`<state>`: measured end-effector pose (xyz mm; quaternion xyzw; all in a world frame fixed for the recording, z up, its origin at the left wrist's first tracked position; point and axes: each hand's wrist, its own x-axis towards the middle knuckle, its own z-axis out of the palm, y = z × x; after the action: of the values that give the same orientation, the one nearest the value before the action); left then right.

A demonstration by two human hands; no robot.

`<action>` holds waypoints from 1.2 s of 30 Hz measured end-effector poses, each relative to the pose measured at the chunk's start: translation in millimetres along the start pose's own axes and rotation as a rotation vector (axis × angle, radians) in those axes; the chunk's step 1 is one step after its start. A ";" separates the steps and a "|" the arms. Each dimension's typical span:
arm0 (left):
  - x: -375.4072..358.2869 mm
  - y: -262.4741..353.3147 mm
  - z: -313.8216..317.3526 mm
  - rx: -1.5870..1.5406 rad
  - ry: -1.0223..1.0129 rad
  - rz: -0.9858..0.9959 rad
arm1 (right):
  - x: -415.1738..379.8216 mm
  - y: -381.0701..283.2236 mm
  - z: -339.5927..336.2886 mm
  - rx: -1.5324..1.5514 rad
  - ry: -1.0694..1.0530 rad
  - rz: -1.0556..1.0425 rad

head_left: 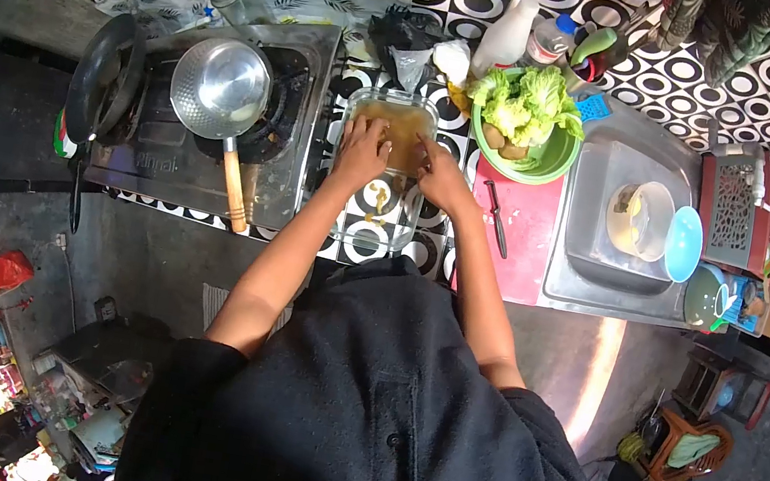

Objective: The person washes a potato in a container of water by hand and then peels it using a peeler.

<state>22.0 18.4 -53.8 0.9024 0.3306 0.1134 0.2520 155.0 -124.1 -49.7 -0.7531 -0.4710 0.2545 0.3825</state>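
A clear rectangular dish [393, 99] with brownish liquid or food inside sits on the patterned counter between stove and sink. My left hand [361, 148] lies over its left front part, fingers stretched out and slightly apart. At the right front side is my right hand [441, 177], its index finger extended to the dish's contents and the other fingers partly hidden. Just below the hands, nearer me, a clear container or lid [404, 236] has brown bits [377, 197] on it.
Left stands a stove with a steel saucepan [220, 88] and a black frying pan [107, 76]. Right are a green basin [549, 174] of lettuce [532, 105], a knife [497, 220] on a pink board [529, 253], and a sink [580, 282] with a plastic tub [640, 219] and blue bowl [684, 245].
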 end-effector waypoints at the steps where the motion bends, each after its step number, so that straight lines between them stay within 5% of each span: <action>1: 0.1 -0.1 1.7 0.002 0.010 -0.002 | -0.1 0.6 1.4 -0.004 0.000 -0.003; 14: 4.9 -4.1 13.5 0.090 0.146 0.106 | -0.4 -7.3 -1.4 0.034 -0.016 -0.021; 36: 8.8 -1.9 8.3 0.122 -0.057 0.036 | -1.9 -14.9 -1.8 -0.025 -0.072 -0.007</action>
<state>30.7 22.2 -61.6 0.9248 0.3134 0.0719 0.2036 147.9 -122.6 -36.5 -0.7467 -0.4900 0.2741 0.3567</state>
